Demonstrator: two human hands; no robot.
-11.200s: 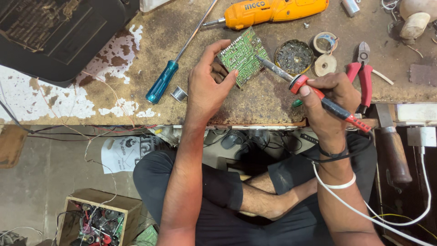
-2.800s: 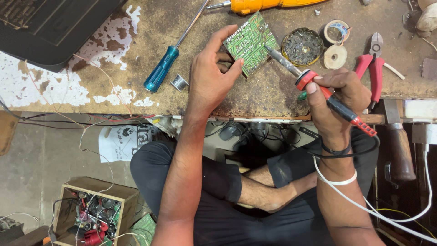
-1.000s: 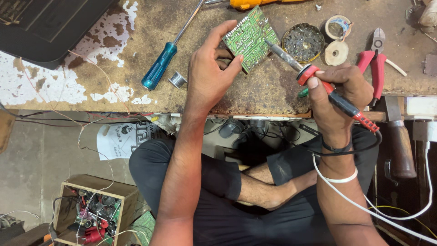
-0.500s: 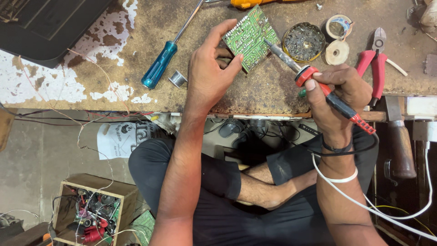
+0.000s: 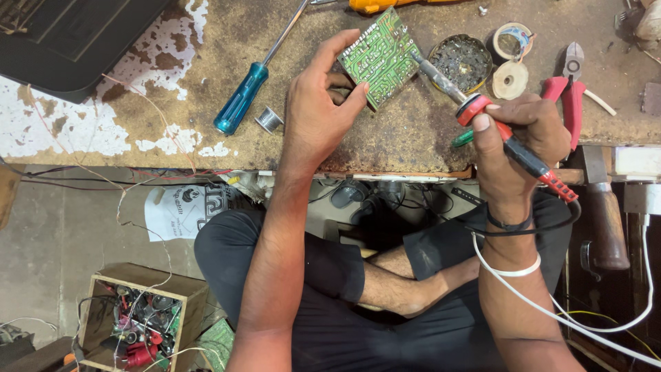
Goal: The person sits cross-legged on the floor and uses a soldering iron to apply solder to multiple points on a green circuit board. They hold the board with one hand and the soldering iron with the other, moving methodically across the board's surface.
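A blue-handled screwdriver [image 5: 242, 103] and a small metal spool [image 5: 269, 120] lie on the worn, flaking table [image 5: 172, 62], just left of the left hand [image 5: 317, 114]. That grip is closed on the lower edge of a green circuit board [image 5: 381, 56], thumb and fingers pinching it so it stands tilted above the knuckles. The right hand [image 5: 516, 141] is wrapped tight around a red-and-black soldering iron [image 5: 506, 134], whose metal tip touches the board's right edge. Beyond the tip sit a round tin [image 5: 460, 63], tape rolls [image 5: 513, 43] and red pliers [image 5: 568, 86].
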